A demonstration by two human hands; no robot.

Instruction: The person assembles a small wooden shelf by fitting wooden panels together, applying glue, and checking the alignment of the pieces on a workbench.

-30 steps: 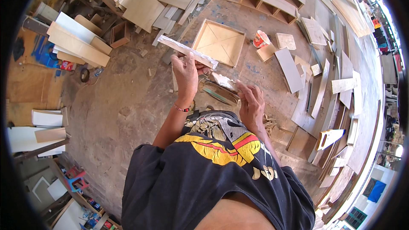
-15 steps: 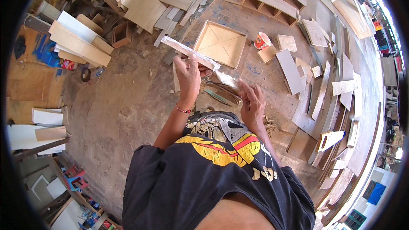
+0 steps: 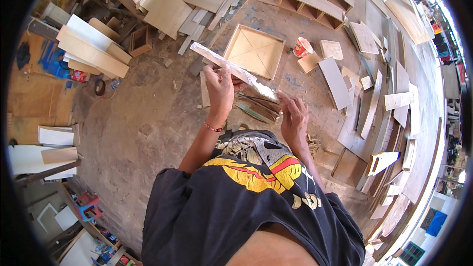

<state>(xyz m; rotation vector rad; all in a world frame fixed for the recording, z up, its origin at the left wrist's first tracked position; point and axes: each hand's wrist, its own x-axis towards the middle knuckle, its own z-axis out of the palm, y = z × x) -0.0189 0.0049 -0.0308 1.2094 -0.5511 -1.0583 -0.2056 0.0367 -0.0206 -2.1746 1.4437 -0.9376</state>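
My left hand (image 3: 219, 88) is closed around a narrow wooden strip (image 3: 217, 59), its upper edge coated with white paste. The strip slants across in front of me, its far end up to the left. At its lower right end, a slim white-coated piece (image 3: 265, 90) reaches to my right hand (image 3: 294, 114). The fingertips of that hand are bent together at the piece's end; what it is under the coating I cannot make out. Beyond the strip, a shallow square wooden tray (image 3: 282, 59) with crossed lines on its bottom lies on the floor.
A red and white tub (image 3: 303, 47) stands right of the tray, beside small wood blocks (image 3: 331, 49). Boards and a handsaw (image 3: 383, 162) lie to the right. A long divided wooden frame (image 3: 303, 5) rests at the back. Board offcuts (image 3: 167, 12) are heaped far left.
The wooden strip and my left hand have shifted slightly to the right. My right hand has hardly moved, and the white-coated piece still lies by the strip's lower end.
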